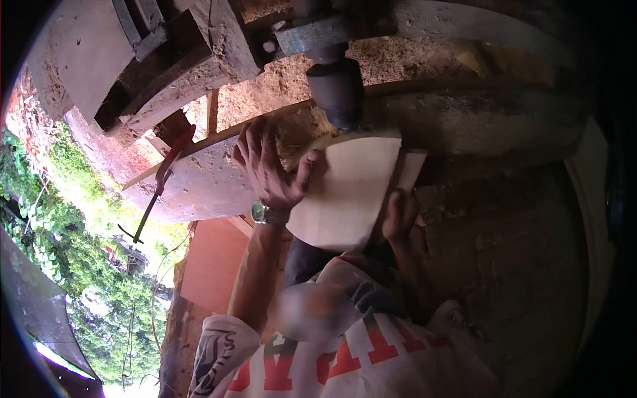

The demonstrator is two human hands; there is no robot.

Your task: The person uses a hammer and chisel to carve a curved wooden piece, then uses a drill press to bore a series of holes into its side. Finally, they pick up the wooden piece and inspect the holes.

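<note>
A pale wooden board with curved ends stands tilted in front of my body, just below a dark machine spindle. My left hand, wearing a wristwatch, is at the board's left side. Its thumb lies against the board's edge, while the other fingers spread over the bench edge. On the other side, my right hand grips the lower right edge, where a second wooden piece shows behind the first. The right thumb is visible; the other right fingers are mostly hidden.
A long worn bench runs across, with sawdust heaped behind its edge. A red-handled hacksaw hangs over its left part. Wooden framing stands at upper left. Greenery shows outside at left.
</note>
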